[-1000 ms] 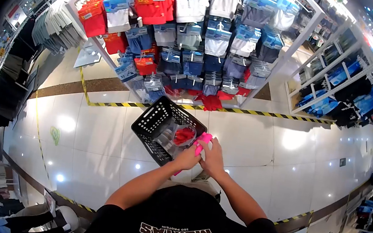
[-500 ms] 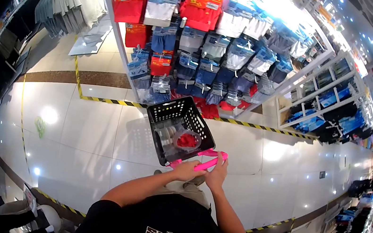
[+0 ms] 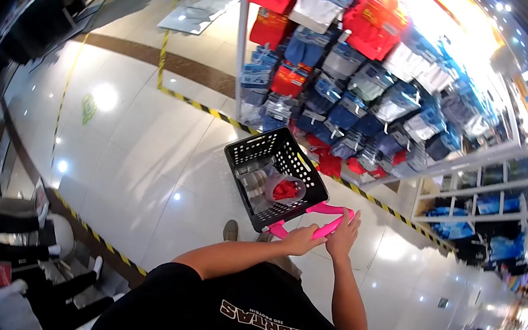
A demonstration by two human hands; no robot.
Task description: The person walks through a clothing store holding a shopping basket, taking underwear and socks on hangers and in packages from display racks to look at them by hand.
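Note:
A black perforated shopping basket [image 3: 256,211] hangs tilted in front of the body, its pink handle [image 3: 326,230] toward me. My left hand [image 3: 303,240] is closed on the handle's lower part. My right hand [image 3: 342,235] has its fingers round the handle's far end. Inside the basket, a clear round tub with something red [image 3: 285,190] lies beside clear packages with greyish contents [image 3: 253,185].
A rack of hanging packs [image 3: 346,109], red, blue and white, stands ahead. Black and yellow tape [image 3: 207,110] runs along the tiled floor [image 3: 135,167]. White shelving [image 3: 475,201] is at the right. Mannequins [image 3: 61,238] stand at the lower left.
The view has turned, so the rack now lies farther right. The pink handle, mostly covered by the hands at first, shows more fully. The basket appears farther right, still held.

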